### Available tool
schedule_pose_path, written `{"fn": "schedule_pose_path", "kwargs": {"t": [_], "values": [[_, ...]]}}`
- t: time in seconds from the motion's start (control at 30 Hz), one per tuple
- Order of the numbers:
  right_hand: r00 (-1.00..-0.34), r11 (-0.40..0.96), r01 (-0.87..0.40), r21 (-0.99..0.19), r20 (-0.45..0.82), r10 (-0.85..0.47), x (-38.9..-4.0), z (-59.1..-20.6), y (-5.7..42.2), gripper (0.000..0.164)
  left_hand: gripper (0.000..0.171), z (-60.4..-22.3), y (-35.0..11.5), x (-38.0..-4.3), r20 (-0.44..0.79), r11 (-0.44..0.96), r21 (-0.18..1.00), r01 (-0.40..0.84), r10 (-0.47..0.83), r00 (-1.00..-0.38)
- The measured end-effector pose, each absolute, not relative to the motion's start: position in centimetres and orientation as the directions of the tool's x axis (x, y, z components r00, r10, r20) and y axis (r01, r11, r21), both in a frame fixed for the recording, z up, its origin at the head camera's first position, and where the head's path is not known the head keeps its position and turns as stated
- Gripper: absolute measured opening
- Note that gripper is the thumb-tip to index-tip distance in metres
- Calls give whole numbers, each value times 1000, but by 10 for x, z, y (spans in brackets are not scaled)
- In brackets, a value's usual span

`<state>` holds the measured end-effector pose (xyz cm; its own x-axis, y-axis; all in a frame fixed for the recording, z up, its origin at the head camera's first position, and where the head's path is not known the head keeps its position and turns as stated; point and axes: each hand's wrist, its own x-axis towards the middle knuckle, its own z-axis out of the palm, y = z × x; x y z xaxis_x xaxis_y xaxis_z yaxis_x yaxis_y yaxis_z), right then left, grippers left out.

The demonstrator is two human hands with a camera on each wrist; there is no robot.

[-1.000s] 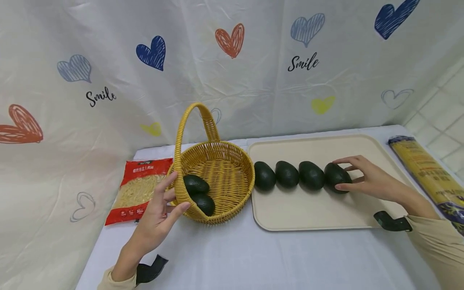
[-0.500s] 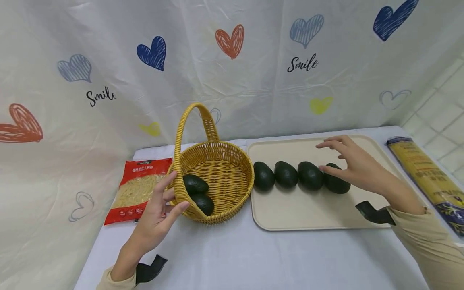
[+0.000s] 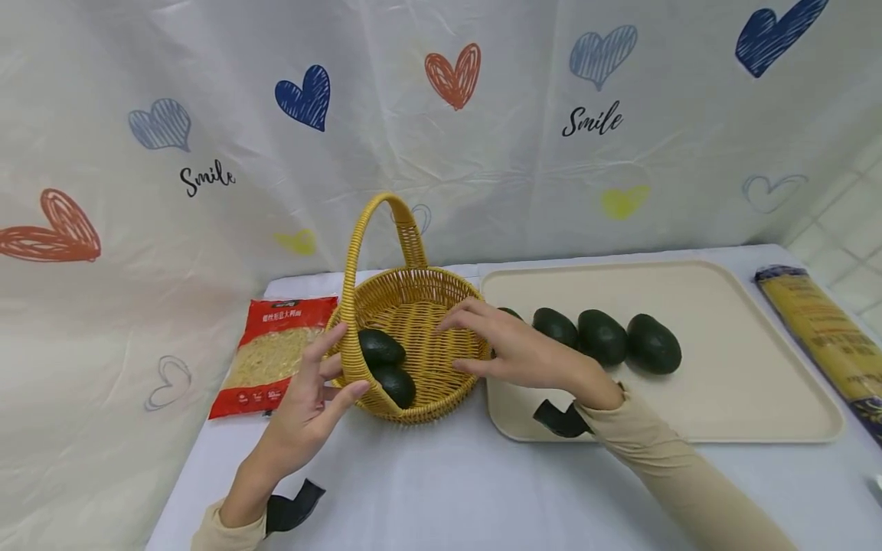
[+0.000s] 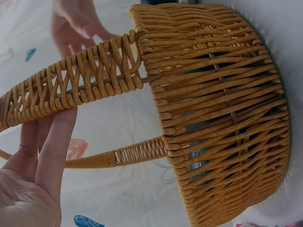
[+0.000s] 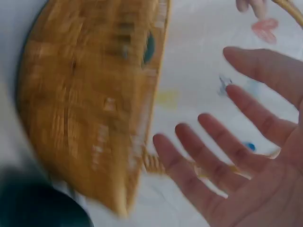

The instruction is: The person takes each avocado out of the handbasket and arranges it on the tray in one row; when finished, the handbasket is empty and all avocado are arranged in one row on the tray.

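Observation:
A yellow wicker basket (image 3: 441, 383) with a tall arched handle stands on the white cloth. Two dark green avocados (image 3: 380, 348) lie at its left side. My left hand (image 3: 303, 417) holds the near side of the handle between fingers and thumb; the left wrist view shows its fingers (image 4: 57, 146) behind the weave. Over the basket's right rim reaches my right hand (image 3: 513, 348), fingers spread and holding nothing. Several more avocados (image 3: 653, 344) lie in a row on the beige tray (image 3: 730, 398), the leftmost partly hidden by my right hand.
A red pasta packet (image 3: 276, 344) lies left of the basket, partly behind my left hand. Beyond the tray's right edge is a long yellow packet (image 3: 820, 329). A white curtain (image 3: 510, 153) printed with hearts hangs behind the table.
My right hand has let go of the rightmost avocado, lifted off it and moved left to the basket. That avocado stays on the tray. My left hand keeps its place at the handle.

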<state>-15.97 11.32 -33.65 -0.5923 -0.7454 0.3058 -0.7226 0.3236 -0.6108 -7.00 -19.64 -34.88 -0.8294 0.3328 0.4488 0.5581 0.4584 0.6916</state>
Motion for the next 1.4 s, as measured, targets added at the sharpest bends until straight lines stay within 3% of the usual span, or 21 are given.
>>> {"fn": "schedule_pose_path", "kwargs": {"t": [0.2,0.6,0.97,1.4], "values": [[-482,233,-713,-661,221,-848,-169,-353,72,35,85,-349,-195,-71,456,455,685,569,341,-822],[-431,381,-773,-508,-20,-902,-168,-357,32,52,86,-350,-195,-71,461,446,683,578,351,-815],[-378,363,-840,-402,-45,-925,-171,-365,11,58,85,-350,-196,-71,462,444,688,574,341,-818],[-332,331,-767,-550,-101,-938,-195,-360,40,52,86,-351,-196,-72,471,435,688,581,342,-813]]}}
